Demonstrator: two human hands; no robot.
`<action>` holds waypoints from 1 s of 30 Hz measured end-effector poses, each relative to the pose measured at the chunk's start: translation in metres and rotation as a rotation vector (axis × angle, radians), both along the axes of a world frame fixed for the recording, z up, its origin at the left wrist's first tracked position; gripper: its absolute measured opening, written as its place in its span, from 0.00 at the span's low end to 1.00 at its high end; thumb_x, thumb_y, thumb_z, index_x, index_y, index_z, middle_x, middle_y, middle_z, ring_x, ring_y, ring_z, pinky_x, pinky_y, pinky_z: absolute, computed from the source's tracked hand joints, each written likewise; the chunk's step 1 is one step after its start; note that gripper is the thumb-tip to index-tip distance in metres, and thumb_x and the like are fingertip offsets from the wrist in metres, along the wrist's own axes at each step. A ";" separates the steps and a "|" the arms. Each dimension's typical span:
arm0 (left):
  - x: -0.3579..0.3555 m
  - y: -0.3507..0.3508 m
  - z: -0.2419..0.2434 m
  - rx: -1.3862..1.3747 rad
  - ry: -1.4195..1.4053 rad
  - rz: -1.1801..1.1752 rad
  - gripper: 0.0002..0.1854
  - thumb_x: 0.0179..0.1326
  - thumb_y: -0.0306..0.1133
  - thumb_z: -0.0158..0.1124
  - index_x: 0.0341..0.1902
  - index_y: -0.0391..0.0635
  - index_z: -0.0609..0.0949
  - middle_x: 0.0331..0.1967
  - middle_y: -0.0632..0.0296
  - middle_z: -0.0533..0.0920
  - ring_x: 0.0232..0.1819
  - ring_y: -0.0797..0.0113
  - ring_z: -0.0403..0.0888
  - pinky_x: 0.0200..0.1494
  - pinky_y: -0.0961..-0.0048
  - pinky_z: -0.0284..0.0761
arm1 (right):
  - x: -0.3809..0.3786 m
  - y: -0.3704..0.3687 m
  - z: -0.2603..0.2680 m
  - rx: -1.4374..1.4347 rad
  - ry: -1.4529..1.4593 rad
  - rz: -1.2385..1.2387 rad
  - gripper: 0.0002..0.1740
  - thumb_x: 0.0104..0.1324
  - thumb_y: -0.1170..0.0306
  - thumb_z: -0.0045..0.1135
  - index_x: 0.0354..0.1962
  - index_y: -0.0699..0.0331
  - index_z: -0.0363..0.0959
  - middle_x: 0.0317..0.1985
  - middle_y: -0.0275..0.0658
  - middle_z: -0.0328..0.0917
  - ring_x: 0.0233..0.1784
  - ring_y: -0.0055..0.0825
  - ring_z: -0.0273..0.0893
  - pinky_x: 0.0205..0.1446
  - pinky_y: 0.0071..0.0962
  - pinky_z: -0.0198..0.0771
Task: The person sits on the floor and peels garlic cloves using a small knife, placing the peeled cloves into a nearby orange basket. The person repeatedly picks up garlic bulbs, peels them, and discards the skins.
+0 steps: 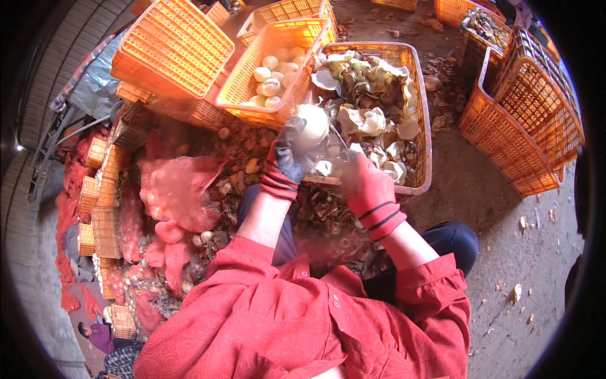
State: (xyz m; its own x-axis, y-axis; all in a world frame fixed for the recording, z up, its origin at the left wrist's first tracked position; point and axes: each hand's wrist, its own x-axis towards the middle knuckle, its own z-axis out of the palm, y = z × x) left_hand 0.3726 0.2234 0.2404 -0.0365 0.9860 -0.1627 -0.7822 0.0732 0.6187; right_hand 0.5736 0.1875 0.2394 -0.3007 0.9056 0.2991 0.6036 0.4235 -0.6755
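Note:
My left hand, in a red and dark coated work glove, grips a pale peeled onion at the near left corner of an orange plastic crate. My right hand, gloved in red, is closed on a small knife. Its thin blade points up and left beside the onion; whether it touches cannot be told. Beneath and beyond my hands, onion peelings fill much of that crate. Farther left, a yellow-orange crate holds several peeled onions.
An upturned orange crate sits on others at the upper left. Red mesh sacks of onions lie at my left. Nested orange crates lean at the right. Onion skins litter the floor. Another person is far at the lower left.

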 end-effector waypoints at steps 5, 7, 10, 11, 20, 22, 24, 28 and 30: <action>-0.005 -0.003 -0.014 0.140 0.050 0.024 0.26 0.49 0.28 0.62 0.56 0.46 0.71 0.50 0.59 0.75 0.54 0.63 0.73 0.57 0.59 0.71 | -0.010 -0.001 0.000 -0.088 0.053 0.030 0.15 0.57 0.67 0.52 0.41 0.63 0.64 0.29 0.50 0.76 0.30 0.50 0.75 0.32 0.46 0.70; 0.001 -0.010 -0.004 0.123 0.290 0.089 0.27 0.49 0.26 0.61 0.56 0.46 0.71 0.48 0.60 0.75 0.52 0.65 0.74 0.56 0.63 0.71 | -0.011 0.003 -0.001 -0.194 0.054 0.053 0.13 0.57 0.67 0.52 0.39 0.63 0.64 0.28 0.51 0.76 0.31 0.51 0.75 0.34 0.47 0.70; 0.005 -0.017 0.006 0.144 0.501 0.127 0.28 0.48 0.25 0.61 0.57 0.46 0.71 0.46 0.61 0.76 0.50 0.66 0.74 0.54 0.67 0.71 | -0.011 0.010 -0.004 -0.256 0.040 0.081 0.12 0.57 0.67 0.51 0.36 0.63 0.63 0.27 0.52 0.76 0.33 0.53 0.75 0.35 0.49 0.69; 0.009 -0.018 0.011 0.073 0.481 0.146 0.28 0.48 0.25 0.61 0.57 0.45 0.71 0.47 0.61 0.76 0.50 0.66 0.74 0.55 0.67 0.71 | -0.011 0.014 -0.010 -0.257 -0.029 0.085 0.12 0.57 0.67 0.52 0.37 0.63 0.63 0.27 0.52 0.76 0.33 0.53 0.75 0.35 0.48 0.70; -0.014 -0.020 -0.024 -0.093 -0.018 -0.093 0.28 0.54 0.46 0.64 0.57 0.48 0.71 0.53 0.55 0.74 0.53 0.55 0.73 0.48 0.51 0.78 | 0.001 0.038 -0.014 -0.633 0.350 0.195 0.14 0.61 0.64 0.51 0.41 0.61 0.76 0.25 0.44 0.78 0.28 0.34 0.76 0.36 0.32 0.70; -0.015 -0.015 -0.029 -0.145 -0.143 -0.119 0.28 0.55 0.47 0.63 0.57 0.49 0.71 0.53 0.56 0.74 0.53 0.55 0.73 0.48 0.52 0.78 | 0.004 0.045 -0.030 -0.678 0.402 0.216 0.14 0.62 0.64 0.51 0.40 0.62 0.76 0.24 0.40 0.78 0.27 0.28 0.75 0.34 0.30 0.69; -0.017 -0.014 -0.032 -0.182 -0.221 -0.123 0.28 0.55 0.48 0.63 0.57 0.50 0.71 0.53 0.57 0.74 0.54 0.55 0.73 0.48 0.52 0.78 | 0.010 0.045 -0.019 -0.782 0.431 0.225 0.13 0.61 0.63 0.52 0.36 0.63 0.77 0.23 0.34 0.77 0.26 0.22 0.73 0.32 0.28 0.69; -0.014 -0.016 -0.033 -0.168 -0.155 -0.088 0.29 0.53 0.49 0.65 0.56 0.49 0.71 0.53 0.58 0.75 0.53 0.55 0.73 0.48 0.53 0.77 | 0.023 0.059 -0.012 -0.826 0.415 0.294 0.14 0.59 0.62 0.52 0.34 0.64 0.77 0.21 0.34 0.76 0.24 0.23 0.73 0.30 0.28 0.70; -0.021 -0.018 -0.044 -0.134 -0.105 -0.112 0.30 0.52 0.48 0.65 0.56 0.47 0.71 0.52 0.58 0.76 0.51 0.56 0.75 0.48 0.54 0.77 | 0.018 0.057 -0.016 -0.602 0.441 0.184 0.17 0.55 0.57 0.55 0.31 0.64 0.76 0.19 0.38 0.76 0.23 0.24 0.75 0.30 0.30 0.71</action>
State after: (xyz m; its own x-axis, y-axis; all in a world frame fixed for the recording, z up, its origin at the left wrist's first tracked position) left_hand 0.3513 0.2052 0.1968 0.0966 0.9520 -0.2903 -0.8240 0.2401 0.5131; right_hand 0.5914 0.2450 0.2234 -0.4298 0.8971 -0.1025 0.1803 -0.0260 -0.9833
